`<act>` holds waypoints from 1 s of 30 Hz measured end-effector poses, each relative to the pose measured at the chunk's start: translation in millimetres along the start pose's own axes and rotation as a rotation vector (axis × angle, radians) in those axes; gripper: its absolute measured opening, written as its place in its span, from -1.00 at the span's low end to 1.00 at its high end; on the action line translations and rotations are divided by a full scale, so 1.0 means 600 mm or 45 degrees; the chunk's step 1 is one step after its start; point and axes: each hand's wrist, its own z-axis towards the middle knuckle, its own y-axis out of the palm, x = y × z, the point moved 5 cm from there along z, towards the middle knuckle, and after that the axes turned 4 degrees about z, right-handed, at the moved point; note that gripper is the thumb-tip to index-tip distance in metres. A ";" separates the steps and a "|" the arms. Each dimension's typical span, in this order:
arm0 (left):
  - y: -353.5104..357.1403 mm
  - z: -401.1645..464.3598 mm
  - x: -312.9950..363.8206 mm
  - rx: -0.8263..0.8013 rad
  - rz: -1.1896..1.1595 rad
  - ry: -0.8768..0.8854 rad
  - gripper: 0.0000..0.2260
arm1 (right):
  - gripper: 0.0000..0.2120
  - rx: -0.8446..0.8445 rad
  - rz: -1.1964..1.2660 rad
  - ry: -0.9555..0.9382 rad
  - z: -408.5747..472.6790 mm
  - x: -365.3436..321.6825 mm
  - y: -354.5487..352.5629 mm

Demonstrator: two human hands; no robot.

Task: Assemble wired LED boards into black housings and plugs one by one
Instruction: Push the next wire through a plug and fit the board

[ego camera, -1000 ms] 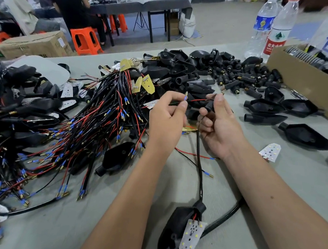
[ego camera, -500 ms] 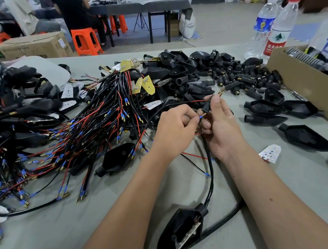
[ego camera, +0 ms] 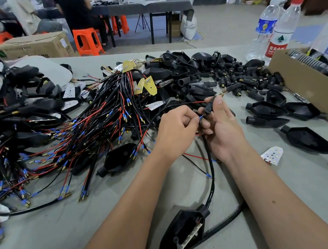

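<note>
Blue-tipped wire (ego camera: 201,117), pinched in my left hand (ego camera: 175,132), has now reached the black plug (ego camera: 210,106) my right hand (ego camera: 221,127) grips mid-frame, so threading can begin.

Glossy black plastic is seen on the near housing (ego camera: 183,233). The table (ego camera: 272,193) is covered in matt grey cloth. Brown corrugated cardboard forms the box (ego camera: 309,87) at far right.

Head view, downward (close) over hands (ego camera: 198,127)
</note>
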 end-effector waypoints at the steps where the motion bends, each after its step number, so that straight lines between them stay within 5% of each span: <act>1: 0.001 0.000 0.001 -0.008 -0.019 -0.002 -0.88 | -0.74 0.009 0.015 0.006 0.001 0.000 -0.001; 30: 0.000 -0.001 0.000 0.082 -0.409 -0.173 -0.77 | -0.81 0.020 0.146 0.024 -0.005 -0.003 0.003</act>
